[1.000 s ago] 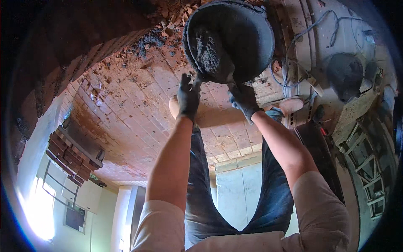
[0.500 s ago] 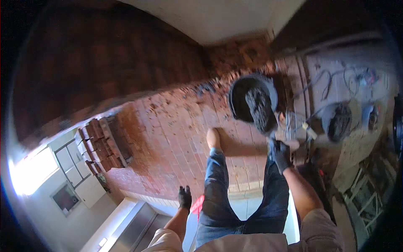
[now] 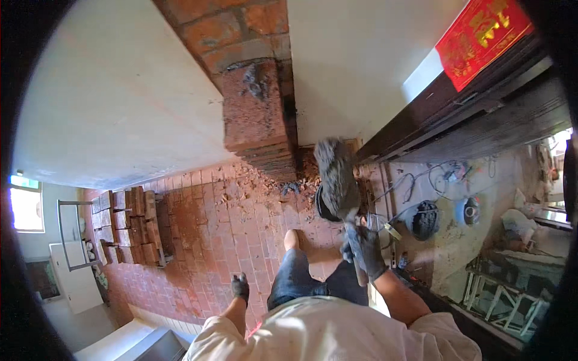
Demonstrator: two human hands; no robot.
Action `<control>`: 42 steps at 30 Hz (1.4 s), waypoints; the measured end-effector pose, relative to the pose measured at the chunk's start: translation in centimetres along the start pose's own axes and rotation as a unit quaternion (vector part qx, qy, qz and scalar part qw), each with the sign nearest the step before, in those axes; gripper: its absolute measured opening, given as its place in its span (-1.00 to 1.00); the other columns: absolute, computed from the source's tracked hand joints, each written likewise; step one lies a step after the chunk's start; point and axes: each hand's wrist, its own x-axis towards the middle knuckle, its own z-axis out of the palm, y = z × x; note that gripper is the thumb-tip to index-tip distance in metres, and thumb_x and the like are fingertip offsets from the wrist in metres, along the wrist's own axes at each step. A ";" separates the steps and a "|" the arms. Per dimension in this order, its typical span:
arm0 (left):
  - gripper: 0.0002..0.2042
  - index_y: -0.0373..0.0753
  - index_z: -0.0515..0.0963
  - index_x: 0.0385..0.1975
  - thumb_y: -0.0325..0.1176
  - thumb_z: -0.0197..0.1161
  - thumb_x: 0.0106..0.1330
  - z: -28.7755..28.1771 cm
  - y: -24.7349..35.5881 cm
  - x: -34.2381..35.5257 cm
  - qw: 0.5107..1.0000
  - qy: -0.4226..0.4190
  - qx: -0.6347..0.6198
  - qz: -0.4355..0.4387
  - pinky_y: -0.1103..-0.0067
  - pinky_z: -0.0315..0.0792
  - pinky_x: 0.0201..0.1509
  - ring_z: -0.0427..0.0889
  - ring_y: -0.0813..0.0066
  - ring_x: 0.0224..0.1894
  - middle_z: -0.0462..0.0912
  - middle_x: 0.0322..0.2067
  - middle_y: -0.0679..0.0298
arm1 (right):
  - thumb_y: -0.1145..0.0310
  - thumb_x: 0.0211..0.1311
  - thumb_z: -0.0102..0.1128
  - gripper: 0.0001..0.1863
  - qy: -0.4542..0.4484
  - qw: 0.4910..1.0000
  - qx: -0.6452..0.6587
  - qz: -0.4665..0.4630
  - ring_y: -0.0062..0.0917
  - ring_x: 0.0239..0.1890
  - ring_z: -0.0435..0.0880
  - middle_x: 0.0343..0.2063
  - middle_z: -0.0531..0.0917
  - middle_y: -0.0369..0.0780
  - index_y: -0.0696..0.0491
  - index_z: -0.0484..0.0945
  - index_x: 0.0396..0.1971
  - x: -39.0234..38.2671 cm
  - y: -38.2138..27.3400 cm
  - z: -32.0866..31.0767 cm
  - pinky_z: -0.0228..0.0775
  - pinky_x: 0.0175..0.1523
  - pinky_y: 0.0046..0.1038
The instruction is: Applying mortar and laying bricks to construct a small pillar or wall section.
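My right hand [image 3: 365,251], in a dark glove, is wrapped round the handle of a trowel [image 3: 350,215]. A thick heap of wet grey mortar [image 3: 335,171] covers the trowel's blade. Behind and below the blade is a black bucket [image 3: 325,207], mostly hidden by the mortar. Ahead and to the left rises a narrow brick pier [image 3: 256,123], with a dab of mortar [image 3: 256,79] on its top by the wall. My left hand [image 3: 239,287], also gloved, hangs low at my left side with nothing in it, its fingers loosely apart.
Brick crumbs [image 3: 241,195] litter the red tile floor [image 3: 211,240] around the pier. A stack of bricks [image 3: 123,225] stands at the left. To the right are a dark tub [image 3: 421,219], a blue-grey bucket [image 3: 466,210] and loose cables [image 3: 415,180]. A dark door frame [image 3: 445,114] juts in on the right.
The trowel with its mortar has risen out over the bucket in my right hand. My view has tilted up, bringing the pier's top and the walls into sight.
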 end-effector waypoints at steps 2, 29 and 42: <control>-0.55 -0.48 0.46 -0.16 -0.10 0.12 0.28 -1.5 0.0 3.5 0.982 -0.063 -0.147 -0.104 0.34 0.40 -0.14 0.58 0.08 -0.21 0.60 -0.28 -0.14 | 0.19 0.29 0.10 -0.77 -0.033 0.996 -0.042 -0.067 -0.62 -0.72 0.47 -0.64 0.52 -0.32 0.07 0.47 -0.33 -1.8 -4.1 4.8 0.31 -0.67 -0.57; -0.69 -0.21 0.37 0.11 -0.39 -0.07 0.40 44.1 11.6 19.3 0.791 -0.227 0.107 0.558 0.29 0.20 0.27 0.41 0.02 0.02 0.46 -0.06 -0.11 | 0.19 0.23 -0.04 -0.65 0.184 0.698 -0.657 -0.219 -0.12 -0.32 0.64 -0.37 0.65 -0.05 0.02 0.51 -0.06 40.6 30.2 -26.4 0.48 -0.18 -0.14; -0.63 -0.23 0.51 -0.10 -0.51 0.18 0.01 54.9 28.5 18.3 0.900 -0.351 -0.152 0.208 0.50 0.48 -0.23 0.60 0.36 -0.32 0.66 -0.31 0.21 | 0.37 0.15 -0.03 -0.76 -0.040 0.590 -0.787 -0.175 -0.28 -0.47 0.64 -0.56 0.59 -0.10 0.04 0.52 -0.20 44.6 29.5 -40.1 0.49 -0.37 -0.29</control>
